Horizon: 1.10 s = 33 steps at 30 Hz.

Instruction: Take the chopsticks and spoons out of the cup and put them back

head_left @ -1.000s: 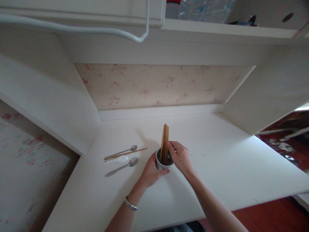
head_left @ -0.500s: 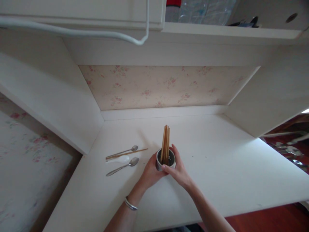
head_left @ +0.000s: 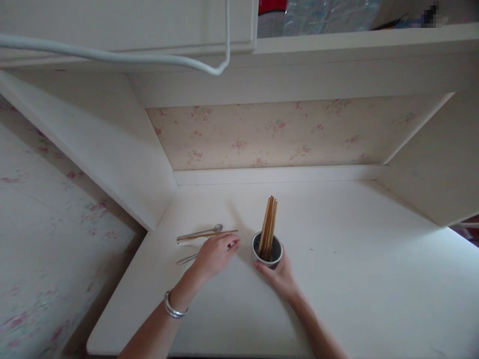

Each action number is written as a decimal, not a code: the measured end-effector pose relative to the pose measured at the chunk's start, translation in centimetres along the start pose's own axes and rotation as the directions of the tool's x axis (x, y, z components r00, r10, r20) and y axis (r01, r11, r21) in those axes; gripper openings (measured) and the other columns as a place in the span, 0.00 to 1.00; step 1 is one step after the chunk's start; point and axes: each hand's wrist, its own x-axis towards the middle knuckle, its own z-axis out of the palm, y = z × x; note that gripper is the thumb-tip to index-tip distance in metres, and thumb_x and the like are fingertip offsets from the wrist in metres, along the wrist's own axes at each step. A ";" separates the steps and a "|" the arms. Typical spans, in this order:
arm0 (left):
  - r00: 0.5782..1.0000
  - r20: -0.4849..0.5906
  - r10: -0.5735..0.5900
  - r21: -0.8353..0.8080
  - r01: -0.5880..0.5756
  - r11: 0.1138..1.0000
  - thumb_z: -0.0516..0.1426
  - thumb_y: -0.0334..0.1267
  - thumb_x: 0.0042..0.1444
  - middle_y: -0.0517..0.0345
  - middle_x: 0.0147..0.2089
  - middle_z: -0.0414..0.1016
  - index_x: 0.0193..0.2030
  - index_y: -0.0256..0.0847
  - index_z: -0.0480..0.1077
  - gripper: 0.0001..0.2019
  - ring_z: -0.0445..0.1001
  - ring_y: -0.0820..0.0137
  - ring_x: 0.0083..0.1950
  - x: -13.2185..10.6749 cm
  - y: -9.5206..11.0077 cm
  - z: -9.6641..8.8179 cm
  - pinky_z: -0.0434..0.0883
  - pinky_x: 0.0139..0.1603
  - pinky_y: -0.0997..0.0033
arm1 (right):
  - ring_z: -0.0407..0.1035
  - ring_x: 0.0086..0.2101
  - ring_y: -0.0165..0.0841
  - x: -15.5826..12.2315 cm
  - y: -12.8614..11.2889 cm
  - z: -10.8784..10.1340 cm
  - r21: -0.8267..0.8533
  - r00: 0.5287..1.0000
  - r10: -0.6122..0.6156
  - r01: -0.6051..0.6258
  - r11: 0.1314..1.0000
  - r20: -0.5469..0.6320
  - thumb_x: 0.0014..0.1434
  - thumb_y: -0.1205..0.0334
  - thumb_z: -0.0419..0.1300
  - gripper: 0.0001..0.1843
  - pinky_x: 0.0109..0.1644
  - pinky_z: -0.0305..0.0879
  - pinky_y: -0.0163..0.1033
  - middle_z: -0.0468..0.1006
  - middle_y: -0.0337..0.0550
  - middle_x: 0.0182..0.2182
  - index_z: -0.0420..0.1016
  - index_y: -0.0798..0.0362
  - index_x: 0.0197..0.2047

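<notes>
A round grey cup (head_left: 267,260) with a pale rim holds several wooden chopsticks (head_left: 268,227), which lean slightly right. My right hand (head_left: 281,278) is wrapped around its near right side. To the left, my left hand (head_left: 217,253) is over the utensils on the counter, fingers loosely bent and apart, with nothing visible in them. Beyond its knuckles lie a long-handled metal spoon (head_left: 217,228) and a loose chopstick (head_left: 194,237). From under the hand shows the handle of another metal spoon (head_left: 186,260), its bowl hidden. The white spoon is also covered by the hand.
The white countertop (head_left: 348,279) runs beneath a cabinet (head_left: 127,25) with a white cable (head_left: 149,59) in front of it. White side panels stand left and right. Plastic-wrapped things (head_left: 322,17) sit on an upper shelf. Floral wallpaper (head_left: 277,134) covers the back wall.
My left hand has let go of the cup and moved left over the spoons. My right hand still grips the cup. The view has shifted a little to the left.
</notes>
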 end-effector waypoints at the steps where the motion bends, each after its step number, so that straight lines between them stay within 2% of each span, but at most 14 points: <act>1: 1.000 -0.012 -0.020 0.097 0.021 0.995 0.49 0.39 0.65 0.56 0.44 0.78 0.44 0.44 0.74 0.12 0.75 0.67 0.46 0.4 -0.5 -0.7 0.69 0.51 0.67 | 0.67 0.55 0.49 0.0 0.0 0.0 -0.012 1.000 0.003 -0.003 1.000 0.001 0.46 0.53 0.72 0.44 0.60 0.62 0.59 0.72 0.52 0.56 0.58 0.49 0.62; 4: 0.995 0.012 -0.098 0.358 0.087 0.930 0.47 0.38 0.65 0.52 0.40 0.77 0.39 0.42 0.74 0.13 0.75 0.64 0.44 1.5 -2.4 -1.6 0.69 0.46 0.66 | 0.67 0.55 0.48 0.1 -0.1 -0.1 -0.034 1.000 -0.005 0.005 0.999 -0.001 0.46 0.53 0.72 0.44 0.61 0.61 0.58 0.72 0.51 0.56 0.57 0.49 0.62; 8: 0.983 0.091 -0.158 0.521 0.088 0.849 0.50 0.35 0.61 0.47 0.40 0.76 0.41 0.40 0.73 0.10 0.74 0.60 0.45 2.1 -4.8 -0.4 0.69 0.45 0.63 | 0.66 0.56 0.47 0.1 -0.6 -0.4 -0.046 0.999 -0.026 0.028 0.999 0.029 0.48 0.52 0.71 0.44 0.61 0.61 0.57 0.71 0.51 0.57 0.56 0.48 0.63; 13: 0.983 0.093 -0.160 0.522 0.088 0.848 0.52 0.29 0.59 0.44 0.43 0.75 0.46 0.37 0.71 0.11 0.73 0.59 0.47 2.7 -5.9 1.1 0.67 0.47 0.63 | 0.65 0.57 0.48 0.1 -0.8 -0.6 -0.064 0.999 -0.035 0.037 0.997 0.023 0.47 0.51 0.71 0.45 0.62 0.60 0.57 0.70 0.51 0.58 0.56 0.49 0.64; 19: 0.987 0.138 -0.080 0.468 0.007 0.884 0.51 0.27 0.59 0.44 0.48 0.74 0.44 0.38 0.72 0.11 0.71 0.59 0.51 3.8 -6.4 1.3 0.64 0.54 0.62 | 0.64 0.58 0.48 0.2 -1.2 -0.7 -0.065 0.997 -0.066 0.068 0.996 0.035 0.47 0.52 0.71 0.45 0.62 0.59 0.57 0.70 0.51 0.58 0.57 0.49 0.64; 23: 0.990 0.133 -0.043 0.455 -0.022 0.890 0.49 0.24 0.58 0.44 0.46 0.74 0.45 0.36 0.73 0.13 0.71 0.60 0.51 4.2 -6.0 1.4 0.65 0.54 0.62 | 0.64 0.58 0.48 0.2 -1.2 -0.8 -0.064 0.997 -0.075 0.077 0.995 0.023 0.47 0.52 0.71 0.45 0.62 0.59 0.57 0.69 0.51 0.59 0.57 0.49 0.64; 26: 0.999 0.035 -0.011 0.417 -0.004 0.909 0.46 0.26 0.62 0.46 0.46 0.73 0.46 0.36 0.71 0.14 0.71 0.62 0.49 4.7 -5.0 1.1 0.66 0.53 0.63 | 0.65 0.57 0.48 0.1 -1.2 -0.9 -0.074 0.997 -0.079 0.081 0.994 0.024 0.46 0.52 0.71 0.45 0.61 0.61 0.56 0.70 0.50 0.58 0.58 0.49 0.64; 29: 0.987 -0.161 0.016 0.289 0.032 0.957 0.45 0.31 0.65 0.49 0.44 0.73 0.44 0.38 0.70 0.13 0.71 0.63 0.47 5.5 -3.5 -0.2 0.67 0.52 0.63 | 0.66 0.56 0.48 0.1 -1.2 -0.9 -0.077 0.996 -0.092 0.092 0.993 0.013 0.46 0.51 0.71 0.45 0.60 0.62 0.56 0.71 0.50 0.57 0.58 0.48 0.64; 31: 0.950 -0.311 0.004 0.164 0.050 0.985 0.47 0.33 0.65 0.50 0.43 0.73 0.43 0.39 0.69 0.11 0.71 0.64 0.46 6.1 -2.0 -1.6 0.68 0.51 0.63 | 0.66 0.56 0.48 0.2 -1.3 -0.9 -0.073 0.995 -0.099 0.100 0.992 0.011 0.47 0.50 0.71 0.44 0.60 0.62 0.56 0.71 0.50 0.57 0.58 0.48 0.64; 33: 0.896 -0.441 -0.048 -0.006 0.050 0.999 0.49 0.37 0.64 0.51 0.42 0.74 0.43 0.39 0.69 0.09 0.73 0.65 0.45 6.5 -0.1 -3.2 0.69 0.49 0.64 | 0.66 0.56 0.48 0.2 -1.3 -0.9 -0.068 0.994 -0.106 0.107 0.992 0.022 0.47 0.50 0.70 0.44 0.60 0.62 0.56 0.71 0.50 0.57 0.58 0.48 0.63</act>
